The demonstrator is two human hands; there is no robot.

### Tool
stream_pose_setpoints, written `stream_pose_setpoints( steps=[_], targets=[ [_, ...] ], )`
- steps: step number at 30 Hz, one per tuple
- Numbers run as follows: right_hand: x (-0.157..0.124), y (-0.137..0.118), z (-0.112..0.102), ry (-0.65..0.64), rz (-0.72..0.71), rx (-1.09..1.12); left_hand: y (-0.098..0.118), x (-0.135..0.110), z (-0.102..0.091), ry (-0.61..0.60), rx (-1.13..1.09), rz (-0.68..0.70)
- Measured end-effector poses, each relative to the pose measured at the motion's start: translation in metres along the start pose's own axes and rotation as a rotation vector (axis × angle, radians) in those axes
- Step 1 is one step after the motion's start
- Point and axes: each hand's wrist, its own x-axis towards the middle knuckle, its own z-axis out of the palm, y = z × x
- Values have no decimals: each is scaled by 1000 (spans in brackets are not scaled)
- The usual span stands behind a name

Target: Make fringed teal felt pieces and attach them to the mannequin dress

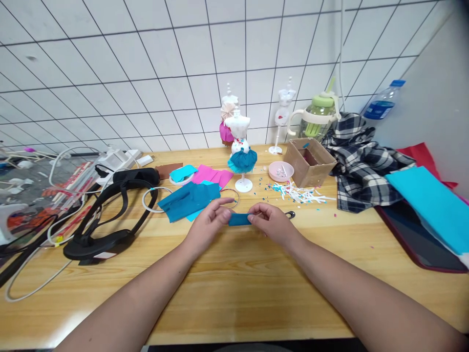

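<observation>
Between my two hands, just above the wooden table [234, 283], is a narrow dark teal strip [239, 219]; whether it is paper or cloth I cannot tell. My left hand [212, 217] pinches its left end, and my right hand [266, 220] pinches the right end. Behind them stands a small white mannequin [238, 126] on a round base, wearing a puffy teal skirt [243, 161]. Left of my left hand lies a larger teal sheet [188, 199] over light blue pieces. A black looped handle end [290, 214] sticks out past my right hand.
Two more mannequins [285, 105] stand at the wall. Right of centre are a pink bowl [281, 171], paper scraps [302, 194], a cardboard box [310, 164] and a plaid cloth [361, 166]. A black headset [110, 215] and white cables lie left, a blue sheet [428, 205] right.
</observation>
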Motion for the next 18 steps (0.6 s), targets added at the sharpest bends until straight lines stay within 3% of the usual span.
stream_pose_setpoints(
  steps=[5,8,10,12,13,15,17,18],
  targets=[
    [-3,0,3,11,-141,-18,-1,2,2,-91,181,-10],
    [-5,0,4,6,-189,-66,1,3,1,-27,263,90],
    [-6,1,3,69,-231,-169,3,3,1,60,301,103],
    [-6,1,0,176,-360,-322,5,1,1,89,252,-11],
    [-7,1,-1,238,-463,-417,6,0,2,38,177,-118],
    [-9,1,-4,341,-690,-626,7,-3,4,-176,-63,-337],
    [-12,0,-5,380,-859,-821,6,-5,7,-323,-308,-442],
    [-14,0,-5,375,-908,-905,6,-5,8,-314,-384,-446]
  ],
)
